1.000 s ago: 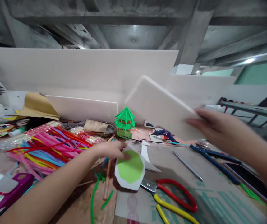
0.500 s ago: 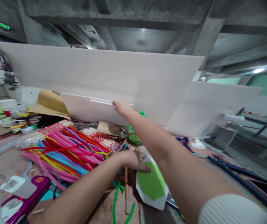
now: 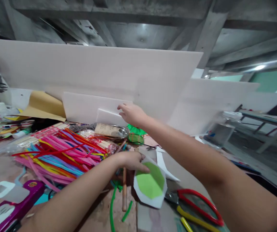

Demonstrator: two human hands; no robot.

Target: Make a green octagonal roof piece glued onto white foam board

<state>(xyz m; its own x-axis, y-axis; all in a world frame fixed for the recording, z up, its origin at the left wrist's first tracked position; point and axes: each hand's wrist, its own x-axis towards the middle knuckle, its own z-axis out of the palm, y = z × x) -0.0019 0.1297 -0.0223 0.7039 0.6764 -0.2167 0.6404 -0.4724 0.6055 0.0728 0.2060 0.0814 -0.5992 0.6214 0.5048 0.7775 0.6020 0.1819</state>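
Observation:
My left hand (image 3: 130, 160) rests on the bench with its fingers closed on the edge of a white card with a green polygon (image 3: 150, 184). My right hand (image 3: 131, 113) reaches far back, its fingers on the top edge of a small white foam board (image 3: 108, 116) that stands against larger white boards (image 3: 87, 106). A green paper pagoda model (image 3: 135, 133) sits just below my right wrist, partly hidden by it.
A heap of coloured pipe cleaners (image 3: 61, 151) covers the left of the bench. A metal dish (image 3: 119, 131) lies behind it. Red-and-yellow-handled pliers (image 3: 196, 209) lie at the front right, a purple tool (image 3: 10, 206) at the front left. Brown paper (image 3: 44, 104) leans at the back left.
My right hand carried a white board from the right over to the back and set it down against the standing boards. My left hand stayed on the green card.

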